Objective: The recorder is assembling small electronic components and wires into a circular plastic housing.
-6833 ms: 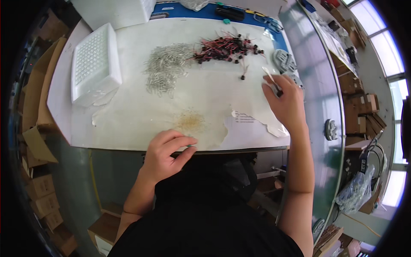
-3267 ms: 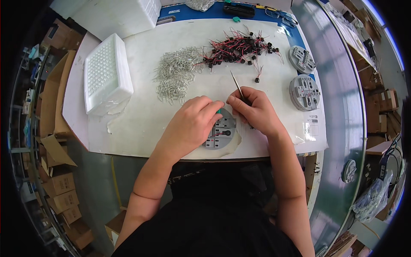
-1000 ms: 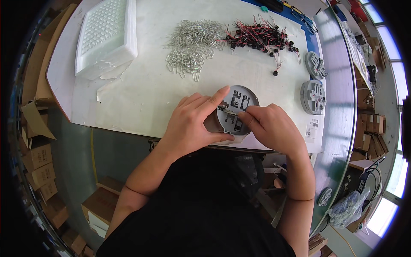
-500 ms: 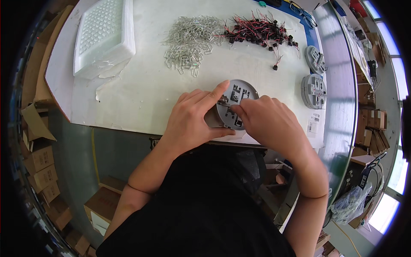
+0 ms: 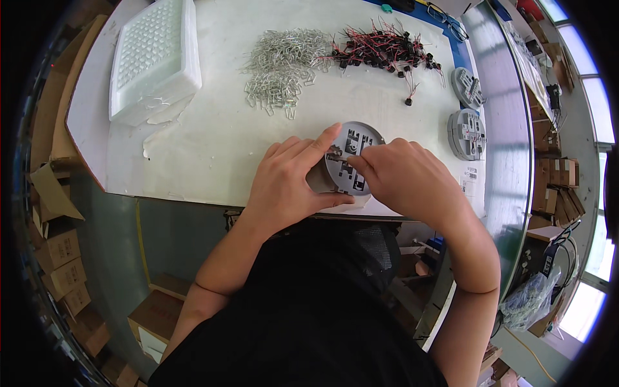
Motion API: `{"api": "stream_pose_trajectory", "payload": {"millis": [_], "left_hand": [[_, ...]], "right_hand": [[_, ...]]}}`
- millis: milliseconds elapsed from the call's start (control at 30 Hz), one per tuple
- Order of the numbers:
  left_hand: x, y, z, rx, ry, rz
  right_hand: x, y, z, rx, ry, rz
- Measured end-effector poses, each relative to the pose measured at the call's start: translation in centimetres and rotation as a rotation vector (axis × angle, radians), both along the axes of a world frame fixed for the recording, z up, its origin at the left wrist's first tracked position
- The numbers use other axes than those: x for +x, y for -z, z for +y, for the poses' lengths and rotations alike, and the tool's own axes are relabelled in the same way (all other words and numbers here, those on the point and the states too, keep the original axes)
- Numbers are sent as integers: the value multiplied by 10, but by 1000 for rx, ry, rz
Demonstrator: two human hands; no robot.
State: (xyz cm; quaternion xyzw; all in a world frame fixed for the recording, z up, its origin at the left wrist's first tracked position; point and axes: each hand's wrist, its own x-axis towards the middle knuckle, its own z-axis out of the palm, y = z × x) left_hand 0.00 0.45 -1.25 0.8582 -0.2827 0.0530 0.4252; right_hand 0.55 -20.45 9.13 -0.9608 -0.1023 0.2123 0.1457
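Left hand (image 5: 290, 180) grips round grey plastic disc (image 5: 351, 158); right hand (image 5: 403, 177) seemingly pinches a small metal clip (image 5: 334, 154).

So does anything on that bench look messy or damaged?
Mostly tidy. The white foam tray looks chipped, with torn white scraps beside it, and the metal clips and red-black wired parts lie in loose heaps.

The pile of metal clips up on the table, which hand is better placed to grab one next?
Probably the left hand: the metal clips lie beyond it, while the right hand pinches at the grey disc.
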Motion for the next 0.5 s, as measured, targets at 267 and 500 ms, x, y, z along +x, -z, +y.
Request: {"api": "stream_pose_trajectory", "payload": {"millis": [267, 500], "left_hand": [[1, 1, -1, 5, -15, 0], [0, 0, 0, 6, -6, 18]], "right_hand": [[-2, 4, -10, 44, -57, -40], [-4, 5, -5, 98, -31, -52]]}}
